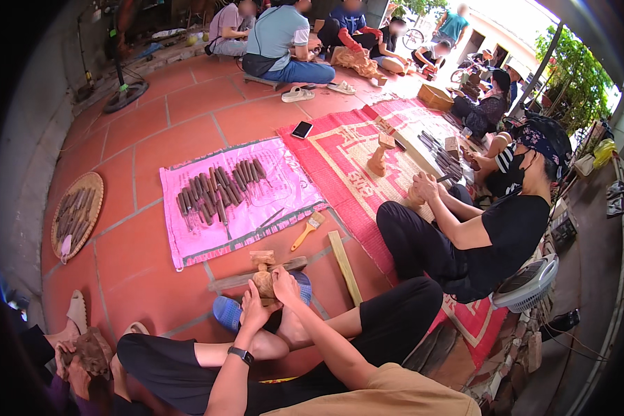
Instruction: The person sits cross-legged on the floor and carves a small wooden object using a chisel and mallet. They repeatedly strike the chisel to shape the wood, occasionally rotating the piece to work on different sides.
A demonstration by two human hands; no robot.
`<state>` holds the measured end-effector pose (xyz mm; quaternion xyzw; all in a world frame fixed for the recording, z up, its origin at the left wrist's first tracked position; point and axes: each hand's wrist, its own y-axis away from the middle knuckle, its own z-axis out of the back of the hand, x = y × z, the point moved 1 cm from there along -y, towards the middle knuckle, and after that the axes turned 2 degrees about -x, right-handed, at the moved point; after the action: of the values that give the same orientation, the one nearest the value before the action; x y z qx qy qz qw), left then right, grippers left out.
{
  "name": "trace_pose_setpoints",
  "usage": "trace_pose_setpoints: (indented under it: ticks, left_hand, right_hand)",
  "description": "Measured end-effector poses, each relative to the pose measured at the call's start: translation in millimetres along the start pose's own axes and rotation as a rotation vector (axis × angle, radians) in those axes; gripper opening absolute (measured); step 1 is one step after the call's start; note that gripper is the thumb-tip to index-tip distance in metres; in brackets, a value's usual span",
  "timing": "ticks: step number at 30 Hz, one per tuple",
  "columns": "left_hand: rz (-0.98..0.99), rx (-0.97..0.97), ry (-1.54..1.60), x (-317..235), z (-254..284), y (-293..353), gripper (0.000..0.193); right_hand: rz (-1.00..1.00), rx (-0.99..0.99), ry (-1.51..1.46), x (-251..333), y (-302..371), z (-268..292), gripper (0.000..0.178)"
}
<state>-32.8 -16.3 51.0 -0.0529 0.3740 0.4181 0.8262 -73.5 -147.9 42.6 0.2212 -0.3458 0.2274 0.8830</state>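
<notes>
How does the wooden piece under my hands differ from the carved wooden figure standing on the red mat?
The wooden piece is rounded, resting on a plank over the tile floor, with the left hand and right hand on it. The carved wooden figure stands upright and taller, untouched, on the red mat. Both are pale, unpainted wood.

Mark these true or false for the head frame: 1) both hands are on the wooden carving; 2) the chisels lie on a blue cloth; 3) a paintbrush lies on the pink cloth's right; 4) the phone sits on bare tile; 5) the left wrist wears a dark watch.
1) True: the left hand and right hand both grip the wooden carving.
2) False: the chisels lie on a pink cloth.
3) True: a paintbrush lies beside its right edge.
4) False: the phone rests on the red woven mat.
5) True: a dark watch.
</notes>
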Motion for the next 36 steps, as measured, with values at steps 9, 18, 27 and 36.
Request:
trace_pose_setpoints:
  ticks: [9, 18, 27, 36]
  left_hand:
    - [-0.008, 0.02, 0.019, -12, -3, -1, 0.122]
    - [0.003, 0.033, 0.036, -14, -3, -2, 0.122]
    - [-0.065, 0.004, 0.023, -11, -11, -3, 0.123]
    - [-0.034, -0.01, 0.004, -3, -7, -3, 0.125]
  right_hand:
    - [0.067, -0.067, -0.129, -29, -24, -9, 0.023]
    - [0.089, -0.027, -0.244, -34, -23, -4, 0.023]
    - [0.045, -0.062, -0.012, -29, -21, -3, 0.027]
    - [0.007, 0.003, 0.074, -9, -11, 3, 0.027]
